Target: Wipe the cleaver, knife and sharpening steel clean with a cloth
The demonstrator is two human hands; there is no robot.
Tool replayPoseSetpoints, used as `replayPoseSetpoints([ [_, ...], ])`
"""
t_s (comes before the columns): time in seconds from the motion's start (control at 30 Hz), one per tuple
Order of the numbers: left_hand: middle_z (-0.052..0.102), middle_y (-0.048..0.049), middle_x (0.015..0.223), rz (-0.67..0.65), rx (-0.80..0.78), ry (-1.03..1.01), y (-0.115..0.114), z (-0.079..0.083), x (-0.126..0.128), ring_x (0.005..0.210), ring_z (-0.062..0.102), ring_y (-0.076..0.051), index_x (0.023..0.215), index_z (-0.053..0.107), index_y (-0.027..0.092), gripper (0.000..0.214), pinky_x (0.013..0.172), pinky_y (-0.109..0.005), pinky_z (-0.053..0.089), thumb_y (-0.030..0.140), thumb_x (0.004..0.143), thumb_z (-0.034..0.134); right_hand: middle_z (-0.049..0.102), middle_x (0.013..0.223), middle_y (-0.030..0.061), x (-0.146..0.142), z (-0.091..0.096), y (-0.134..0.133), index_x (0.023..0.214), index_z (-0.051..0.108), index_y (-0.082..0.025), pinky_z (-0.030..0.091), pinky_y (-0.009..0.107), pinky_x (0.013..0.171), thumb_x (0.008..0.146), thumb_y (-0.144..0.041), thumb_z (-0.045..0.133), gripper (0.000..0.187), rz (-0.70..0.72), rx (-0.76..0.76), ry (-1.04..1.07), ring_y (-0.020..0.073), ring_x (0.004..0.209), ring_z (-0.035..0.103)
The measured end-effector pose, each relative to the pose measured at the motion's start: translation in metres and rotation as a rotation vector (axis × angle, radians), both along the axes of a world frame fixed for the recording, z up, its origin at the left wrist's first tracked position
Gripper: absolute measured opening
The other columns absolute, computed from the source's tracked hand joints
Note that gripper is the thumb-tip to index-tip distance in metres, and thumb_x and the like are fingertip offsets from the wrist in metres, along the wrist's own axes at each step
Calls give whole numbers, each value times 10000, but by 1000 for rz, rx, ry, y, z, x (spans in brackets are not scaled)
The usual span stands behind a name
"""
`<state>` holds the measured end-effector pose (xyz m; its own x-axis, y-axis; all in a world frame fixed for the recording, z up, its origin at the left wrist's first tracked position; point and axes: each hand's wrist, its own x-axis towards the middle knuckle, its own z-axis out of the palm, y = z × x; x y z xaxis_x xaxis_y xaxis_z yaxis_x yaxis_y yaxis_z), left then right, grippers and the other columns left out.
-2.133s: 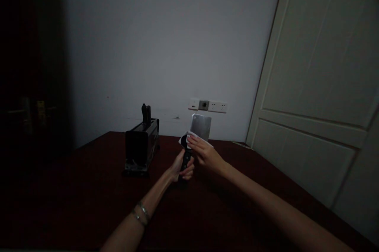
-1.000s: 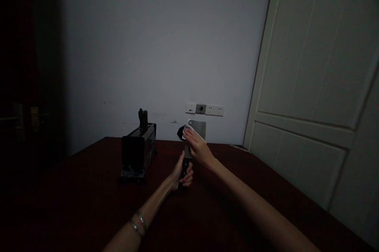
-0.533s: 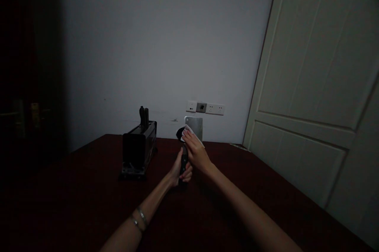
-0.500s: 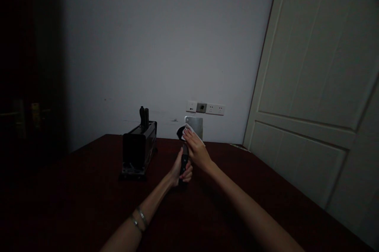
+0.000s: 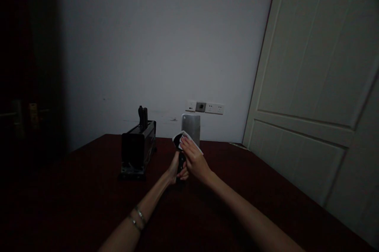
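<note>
My left hand [image 5: 179, 169] is wrapped round the black riveted handle of a cleaver [image 5: 192, 125], whose broad metal blade points up and away from me. My right hand [image 5: 194, 159] presses a white cloth [image 5: 184, 135] against the lower part of the blade, just above the handle. A dark patch shows on the cloth's left side. Part of the blade is hidden behind the cloth and fingers. To the left of my hands stands a black knife block [image 5: 137, 145] with a pair of dark handles [image 5: 143, 117] sticking out of its top.
The dark red tabletop [image 5: 97, 196] runs up to a pale wall [image 5: 162, 46]. Sockets and switches [image 5: 204, 107] sit low on that wall behind the blade. A white panelled door or cupboard front [image 5: 308, 86] rises along the right side.
My right hand and the cloth have slid down the blade toward the handle, so more of the blade shows. Both hands and the cleaver have shifted slightly left.
</note>
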<state>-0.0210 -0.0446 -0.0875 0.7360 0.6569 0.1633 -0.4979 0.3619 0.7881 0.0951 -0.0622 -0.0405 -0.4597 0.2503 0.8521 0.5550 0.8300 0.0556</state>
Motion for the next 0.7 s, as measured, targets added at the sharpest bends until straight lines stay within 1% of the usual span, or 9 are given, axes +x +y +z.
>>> replayPoseSetpoints([
  [0.07,307,26,242,-28,16,6,1,1,-1,186,197,-56,416,377,162,704,251,-163,195,727,777,162,437,1350,90,3,3,2,1315,404,-205,320,449,1050,835,-53,396,504,5,5,-4,192,1300,296],
  [0.17,330,26,254,-122,53,-11,-2,5,-2,190,192,-54,438,392,159,696,253,-163,197,723,781,169,456,1336,76,17,31,22,1280,453,-218,307,452,1058,841,-67,397,468,-29,28,92,188,1300,296],
  [0.27,337,26,261,-151,62,-20,-6,8,-2,193,183,-48,440,385,157,695,255,-158,189,713,791,158,466,1325,85,33,61,46,1235,505,-200,298,456,1061,844,-93,409,416,-93,52,223,193,1284,330],
  [0.33,338,27,263,-154,60,-14,-8,9,-2,195,183,-48,443,383,158,693,255,-158,188,713,790,158,469,1323,81,37,68,53,1227,514,-204,303,460,1059,844,-103,415,408,-117,64,273,194,1275,345],
  [0.37,339,27,264,-156,59,-11,-9,9,-1,195,184,-49,444,385,158,692,255,-157,189,713,791,160,465,1326,75,37,67,52,1230,510,-211,305,461,1058,845,-104,415,412,-121,69,286,193,1276,344],
  [0.43,343,25,265,-156,55,-19,-9,9,-1,197,188,-49,444,390,158,690,254,-157,194,707,795,166,448,1341,65,34,56,44,1250,488,-226,304,465,1058,845,-94,407,434,-117,67,280,190,1285,327],
  [0.57,339,24,262,-113,44,-45,-6,9,-3,198,198,-51,445,389,158,691,254,-158,198,713,791,167,405,1374,69,21,10,11,1309,408,-227,313,466,1053,829,-40,386,515,-47,12,114,190,1308,277],
  [0.63,331,24,256,-85,28,-55,-3,8,-4,196,200,-51,443,385,159,692,251,-155,186,716,789,165,403,1374,79,18,-8,-1,1331,372,-216,326,465,1048,812,-34,408,551,8,-6,0,197,1308,278],
  [0.7,328,22,254,-88,19,-60,-2,8,-6,194,201,-54,440,386,160,693,250,-156,179,713,791,161,402,1375,87,20,-13,-5,1342,353,-207,329,464,1047,802,-24,410,573,29,-12,-56,200,1305,283],
])
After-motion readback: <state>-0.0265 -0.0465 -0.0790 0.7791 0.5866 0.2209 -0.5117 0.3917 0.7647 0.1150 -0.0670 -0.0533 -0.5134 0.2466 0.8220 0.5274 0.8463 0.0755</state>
